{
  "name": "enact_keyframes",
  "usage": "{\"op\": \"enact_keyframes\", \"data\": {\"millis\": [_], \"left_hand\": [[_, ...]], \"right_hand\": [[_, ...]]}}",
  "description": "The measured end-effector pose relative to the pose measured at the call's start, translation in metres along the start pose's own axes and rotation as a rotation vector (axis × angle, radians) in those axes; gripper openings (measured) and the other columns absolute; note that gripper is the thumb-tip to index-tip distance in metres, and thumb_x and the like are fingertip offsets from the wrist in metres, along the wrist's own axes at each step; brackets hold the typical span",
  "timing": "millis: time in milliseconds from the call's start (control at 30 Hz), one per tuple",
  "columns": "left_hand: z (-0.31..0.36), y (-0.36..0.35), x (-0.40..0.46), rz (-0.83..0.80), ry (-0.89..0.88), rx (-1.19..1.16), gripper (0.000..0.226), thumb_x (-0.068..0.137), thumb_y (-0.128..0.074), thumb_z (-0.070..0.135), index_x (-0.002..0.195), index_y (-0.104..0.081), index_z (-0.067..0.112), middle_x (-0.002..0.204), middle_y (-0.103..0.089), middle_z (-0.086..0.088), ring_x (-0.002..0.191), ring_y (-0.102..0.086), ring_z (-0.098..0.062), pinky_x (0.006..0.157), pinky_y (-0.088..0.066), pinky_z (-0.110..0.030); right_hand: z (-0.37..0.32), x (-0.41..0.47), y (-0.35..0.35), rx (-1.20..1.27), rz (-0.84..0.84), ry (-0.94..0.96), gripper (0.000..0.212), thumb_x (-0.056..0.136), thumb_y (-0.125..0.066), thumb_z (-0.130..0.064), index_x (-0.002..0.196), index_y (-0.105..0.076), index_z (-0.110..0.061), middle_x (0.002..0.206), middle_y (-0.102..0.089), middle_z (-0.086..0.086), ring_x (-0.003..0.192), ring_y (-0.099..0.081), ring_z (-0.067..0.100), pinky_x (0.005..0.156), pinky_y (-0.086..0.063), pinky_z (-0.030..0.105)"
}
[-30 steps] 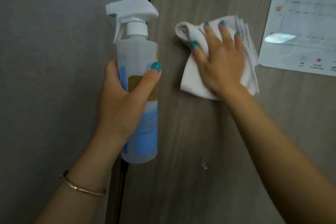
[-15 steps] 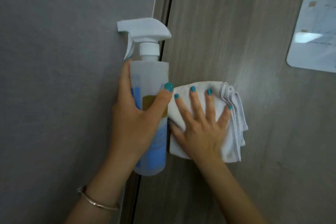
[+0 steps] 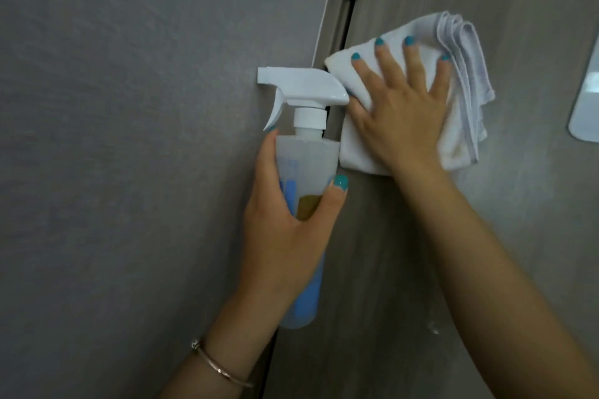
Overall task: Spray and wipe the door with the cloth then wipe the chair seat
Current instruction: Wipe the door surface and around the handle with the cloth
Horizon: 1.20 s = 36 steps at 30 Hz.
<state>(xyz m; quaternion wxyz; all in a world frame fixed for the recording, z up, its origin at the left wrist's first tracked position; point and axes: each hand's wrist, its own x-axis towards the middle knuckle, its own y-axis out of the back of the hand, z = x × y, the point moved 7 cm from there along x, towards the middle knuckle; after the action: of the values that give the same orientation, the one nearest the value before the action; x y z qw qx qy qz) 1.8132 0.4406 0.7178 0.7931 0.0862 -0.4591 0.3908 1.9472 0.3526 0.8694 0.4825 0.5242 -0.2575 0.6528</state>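
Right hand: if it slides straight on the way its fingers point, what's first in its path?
Nothing visible: the right hand points up the door, only bare wood ahead to the frame's top. The sheet sits off to the right.

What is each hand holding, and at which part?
The left hand grips the spray bottle around its body. The right hand holds nothing; it presses flat on the cloth.

The right hand (image 3: 402, 120) presses a folded white cloth (image 3: 460, 81) flat against the wooden door (image 3: 486, 236); the left hand (image 3: 285, 230) grips a spray bottle (image 3: 304, 165).
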Motion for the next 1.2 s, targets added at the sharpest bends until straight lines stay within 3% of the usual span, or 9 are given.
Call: {"op": "enact_keyframes", "data": {"millis": [133,267,400,500,600,667,800,1033,1200], "left_hand": [[0.006,0.001,0.007,-0.009,-0.009,0.019,0.083,0.08,-0.071,0.042,0.148,-0.025,0.033,0.132,-0.054,0.005,0.113,-0.06,-0.015,0.088,-0.057,-0.041],[0.01,0.002,0.008,-0.017,-0.017,-0.011,0.08,0.08,-0.071,0.04,0.147,-0.029,0.029,0.125,-0.057,0.001,0.103,-0.064,-0.015,0.081,-0.059,-0.039],[0.015,0.008,0.006,-0.031,-0.032,0.049,0.079,0.079,-0.071,0.045,0.145,-0.03,0.03,0.122,-0.059,0.004,0.102,-0.063,-0.014,0.083,-0.058,-0.04],[0.02,0.016,0.01,-0.011,-0.036,0.063,0.079,0.081,-0.071,0.042,0.146,-0.03,0.025,0.123,-0.057,0.002,0.104,-0.062,-0.015,0.083,-0.058,-0.04],[0.024,0.018,0.01,0.011,-0.073,0.061,0.076,0.081,-0.071,0.038,0.144,-0.033,0.021,0.123,-0.057,0.002,0.105,-0.061,-0.016,0.085,-0.057,-0.042],[0.021,0.017,0.01,0.015,-0.067,0.056,0.075,0.081,-0.071,0.038,0.143,-0.034,0.021,0.123,-0.057,0.002,0.107,-0.061,-0.017,0.086,-0.057,-0.042],[0.015,0.012,0.005,0.036,-0.048,0.029,0.076,0.079,-0.071,0.041,0.143,-0.035,0.019,0.124,-0.058,0.0,0.108,-0.061,-0.017,0.088,-0.056,-0.042],[0.017,0.007,-0.012,0.04,0.017,-0.004,0.072,0.081,-0.071,0.037,0.141,-0.036,0.024,0.115,-0.061,0.0,0.095,-0.065,-0.015,0.077,-0.059,-0.033],[0.017,0.014,-0.025,0.037,0.019,-0.021,0.07,0.084,-0.072,0.031,0.143,-0.035,0.025,0.116,-0.06,0.006,0.097,-0.063,-0.005,0.076,-0.056,-0.022]], "right_hand": [[-0.03,-0.097,-0.014,0.041,0.012,0.089,0.056,0.099,-0.039,-0.053,0.149,-0.041,-0.028,0.159,-0.035,0.003,0.148,-0.027,0.033,0.116,-0.009,0.057],[-0.063,-0.213,-0.029,0.029,-0.116,0.275,0.064,0.09,-0.051,-0.05,0.148,-0.037,-0.028,0.156,-0.04,0.004,0.141,-0.037,0.035,0.111,-0.021,0.059],[-0.038,-0.146,-0.014,-0.034,-0.062,0.456,0.059,0.093,-0.045,-0.046,0.147,-0.033,-0.028,0.15,-0.047,0.006,0.142,-0.037,0.039,0.114,-0.012,0.061],[0.023,-0.035,0.018,-0.071,0.029,0.18,0.056,0.098,-0.037,-0.051,0.15,-0.036,-0.032,0.155,-0.041,0.004,0.147,-0.025,0.038,0.113,-0.004,0.067],[0.071,0.029,0.039,0.063,-0.001,-0.162,0.066,0.092,-0.029,-0.064,0.149,-0.036,-0.032,0.157,-0.036,0.001,0.147,-0.026,0.029,0.12,-0.012,0.054],[0.068,0.027,0.038,0.066,-0.022,-0.2,0.07,0.089,-0.03,-0.067,0.149,-0.035,-0.033,0.158,-0.033,0.001,0.147,-0.026,0.029,0.119,-0.012,0.054],[0.023,-0.037,0.009,-0.024,-0.083,0.009,0.068,0.092,-0.029,-0.065,0.154,-0.026,-0.037,0.164,-0.02,0.001,0.151,-0.016,0.032,0.117,-0.005,0.063],[-0.058,-0.217,-0.027,0.02,-0.172,0.297,0.07,0.087,-0.055,-0.054,0.15,-0.04,-0.028,0.158,-0.035,0.003,0.139,-0.04,0.033,0.11,-0.02,0.057],[-0.039,-0.191,-0.024,-0.067,-0.174,0.437,0.072,0.087,-0.052,-0.056,0.153,-0.03,-0.039,0.161,-0.03,0.004,0.146,-0.028,0.036,0.112,-0.01,0.065]]}}
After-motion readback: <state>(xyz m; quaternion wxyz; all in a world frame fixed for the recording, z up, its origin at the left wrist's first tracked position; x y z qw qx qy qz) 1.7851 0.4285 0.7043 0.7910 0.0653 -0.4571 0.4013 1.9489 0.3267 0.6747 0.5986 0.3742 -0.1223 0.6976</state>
